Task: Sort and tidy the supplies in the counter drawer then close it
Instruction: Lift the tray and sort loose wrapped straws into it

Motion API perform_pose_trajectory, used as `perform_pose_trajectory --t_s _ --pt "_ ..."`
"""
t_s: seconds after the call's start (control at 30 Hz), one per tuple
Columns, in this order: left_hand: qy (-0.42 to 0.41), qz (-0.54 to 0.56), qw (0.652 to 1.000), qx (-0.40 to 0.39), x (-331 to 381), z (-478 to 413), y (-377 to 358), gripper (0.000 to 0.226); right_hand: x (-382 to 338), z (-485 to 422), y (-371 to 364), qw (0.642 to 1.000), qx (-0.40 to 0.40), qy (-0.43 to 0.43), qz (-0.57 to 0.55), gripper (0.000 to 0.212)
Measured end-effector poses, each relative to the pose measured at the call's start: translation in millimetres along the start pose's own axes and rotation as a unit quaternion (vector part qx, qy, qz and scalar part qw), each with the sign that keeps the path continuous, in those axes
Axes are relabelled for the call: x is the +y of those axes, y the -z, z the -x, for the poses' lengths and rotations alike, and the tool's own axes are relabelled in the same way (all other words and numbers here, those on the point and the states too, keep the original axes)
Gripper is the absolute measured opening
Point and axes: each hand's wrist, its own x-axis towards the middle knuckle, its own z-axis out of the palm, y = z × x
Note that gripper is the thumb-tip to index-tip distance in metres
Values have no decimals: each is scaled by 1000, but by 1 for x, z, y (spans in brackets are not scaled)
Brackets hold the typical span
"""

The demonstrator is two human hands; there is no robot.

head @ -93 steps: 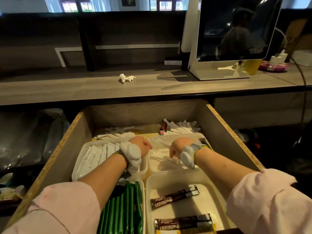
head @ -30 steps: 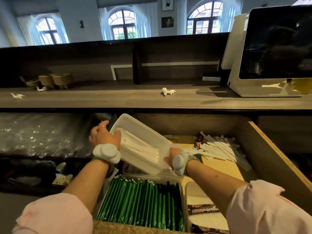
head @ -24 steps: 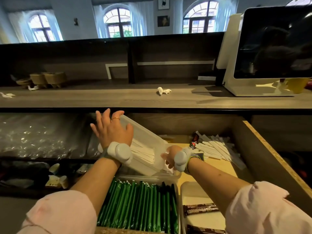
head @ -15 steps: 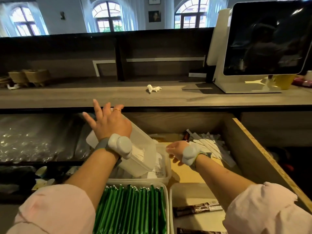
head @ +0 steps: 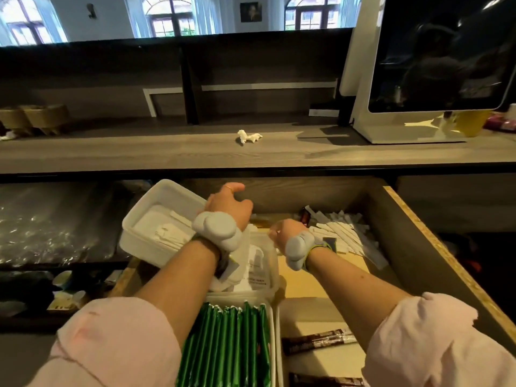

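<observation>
The wooden drawer [head: 435, 247] stands pulled out. My left hand [head: 229, 209] grips the right rim of a white tray [head: 156, 227] of white paper packets, held tilted above the drawer's back left corner. Under it sits a second white tray [head: 265, 263] with more white packets. My right hand [head: 284, 231] is curled at that tray's back right corner. Loose white packets [head: 346, 231] lie fanned at the drawer's back right. Nearer me are a tray of green stick sachets [head: 231, 347] and a white tray [head: 312, 317] with brown sachets [head: 318, 342].
The grey counter top [head: 167, 152] runs above the drawer, with a crumpled white scrap [head: 248, 136] on it and a white screen terminal [head: 418, 79] at the right. Plastic-wrapped goods [head: 50, 222] fill the shelf left of the drawer.
The packet tray was lifted out of the drawer and swung up to the left. My left hand shifted from flat over it to its right rim. My right hand let go of that tray and dropped to the lower tray.
</observation>
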Motion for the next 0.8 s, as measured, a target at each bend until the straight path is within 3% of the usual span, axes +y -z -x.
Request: perform_pose_trajectory --t_s 0.07,0.17,0.33,0.4,0.47,0.6,0.7,0.8 --pt "56 136 983 -114 12 4 -20 36 32 -5 11 994 81 -44 58 24" --pt "162 275 923 -215 16 14 -49 35 84 -4 10 979 65 -151 118 54" --pt "141 269 933 -192 2 22 -69 36 123 -8 6 972 28 -211 105 106" --pt "142 266 936 -183 1 22 -69 33 127 -12 7 970 35 -237 -43 104" --pt "144 268 936 -177 -2 22 -68 32 129 -14 4 965 50 -234 -109 102" --pt "148 255 941 -166 -2 19 -69 33 115 -14 -5 983 65 -128 114 61" --pt "147 256 942 -162 -1 20 -69 33 100 -8 -7 992 39 -76 88 40" --pt "147 258 940 -168 0 23 -65 33 99 -9 -12 994 28 -52 90 50"
